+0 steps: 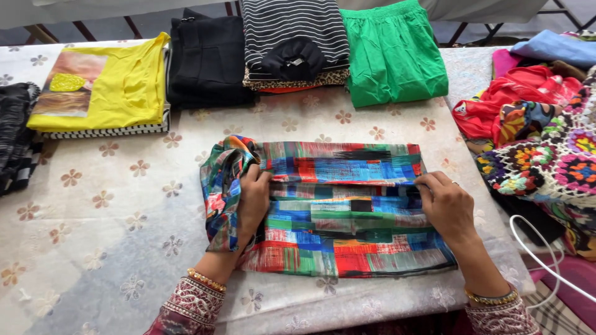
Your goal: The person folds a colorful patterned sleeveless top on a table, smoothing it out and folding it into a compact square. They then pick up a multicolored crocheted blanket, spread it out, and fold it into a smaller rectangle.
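Left hand [251, 201] lies flat on the cloth [347, 229]. Right hand [446, 205] seems to pinch its fold. Green stack [394, 53] lies beyond.

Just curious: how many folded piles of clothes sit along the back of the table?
4: yellow pile far left, black pile, striped pile, green pile rightmost. More may be hidden offscreen.

1. Two bare hands are seen from above — the left hand [251, 201] and the right hand [446, 205].
2. A gold beaded bangle is worn on each wrist.
3. Both forearms are covered by sleeves of maroon fabric, patterned with pale paisley-like embroidery.
4. The sleeve cuffs are edged with a lighter patterned band — only their ends are shown.
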